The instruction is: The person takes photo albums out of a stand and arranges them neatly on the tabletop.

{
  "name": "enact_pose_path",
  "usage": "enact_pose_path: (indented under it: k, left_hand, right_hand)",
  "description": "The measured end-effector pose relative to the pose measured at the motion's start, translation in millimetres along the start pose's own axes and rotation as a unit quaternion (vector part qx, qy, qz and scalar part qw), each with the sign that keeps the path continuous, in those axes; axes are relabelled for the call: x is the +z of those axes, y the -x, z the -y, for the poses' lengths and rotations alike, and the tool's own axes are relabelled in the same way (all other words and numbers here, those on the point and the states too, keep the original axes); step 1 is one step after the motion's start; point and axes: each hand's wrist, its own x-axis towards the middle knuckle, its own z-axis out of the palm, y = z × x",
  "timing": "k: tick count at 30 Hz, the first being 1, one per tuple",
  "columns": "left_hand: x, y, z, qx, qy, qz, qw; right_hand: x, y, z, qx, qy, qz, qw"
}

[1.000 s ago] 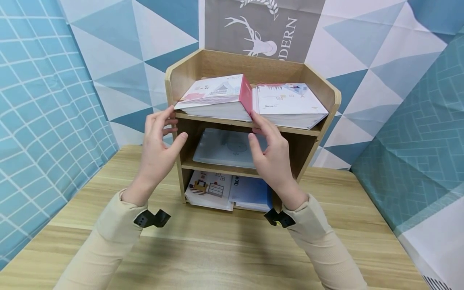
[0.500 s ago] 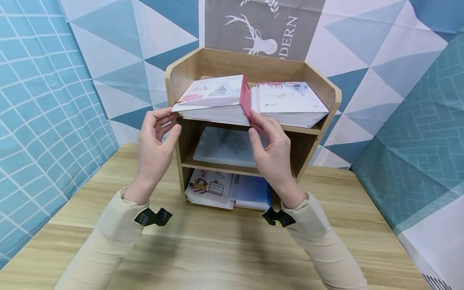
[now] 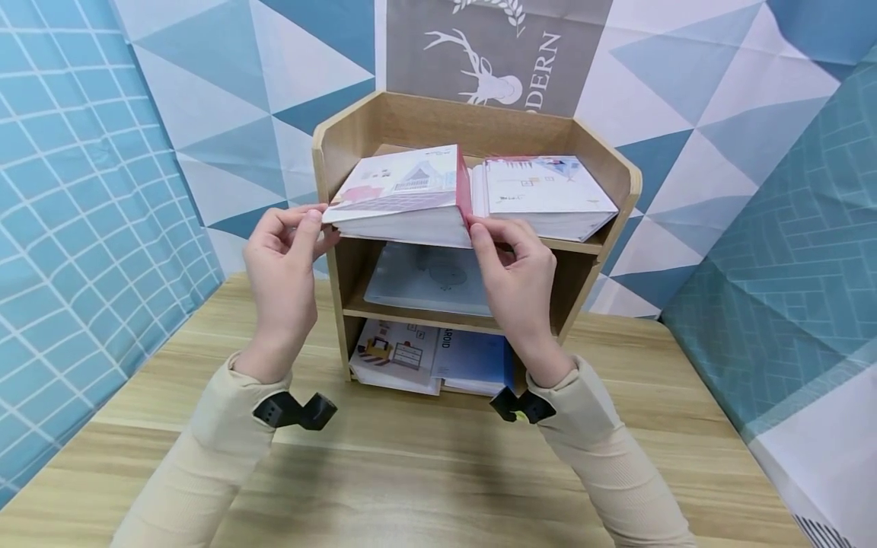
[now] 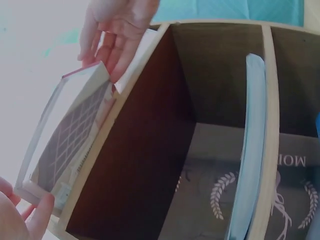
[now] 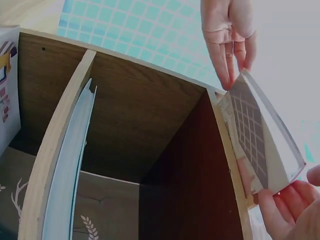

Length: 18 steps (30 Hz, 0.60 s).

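Observation:
A thick book with a white illustrated cover and red spine (image 3: pixel 400 179) lies on the top level of a wooden desk shelf (image 3: pixel 479 122), jutting past its front edge. My left hand (image 3: pixel 277 281) pinches the book's front left corner between thumb and fingers. At the front right corner, by the red spine, my right hand (image 3: pixel 517 281) pinches it too. In the left wrist view the book (image 4: pixel 72 132) is held between both hands, its pages facing out. A second white book (image 3: pixel 548 186) lies close beside it on the right.
On the middle level lies a pale blue translucent folder (image 3: pixel 425 278). The bottom level holds a white illustrated booklet (image 3: pixel 397 358) and a blue booklet (image 3: pixel 476 361). Wooden tabletop (image 3: pixel 411 472) spreads in front; patterned cloths hang behind and at both sides.
Both hands have closed onto the book's front corners. The book has slid forward, its front edge now further over the shelf edge. The left hand has shifted slightly left.

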Motion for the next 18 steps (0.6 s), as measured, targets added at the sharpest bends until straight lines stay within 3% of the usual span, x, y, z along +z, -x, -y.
enact_pose_path:
  k: [9, 18]
  left_hand:
    - [5.0, 1.7, -5.1, -0.037, 0.058, -0.057, 0.9960]
    - [5.8, 4.3, -5.0, -0.038, 0.089, -0.063, 0.9933]
  right_hand:
    - [3.5, -8.7, 13.0, 0.045, 0.015, -0.004, 0.9988]
    - [2.0, -23.0, 22.4, 0.079, 0.067, 0.032, 0.9941]
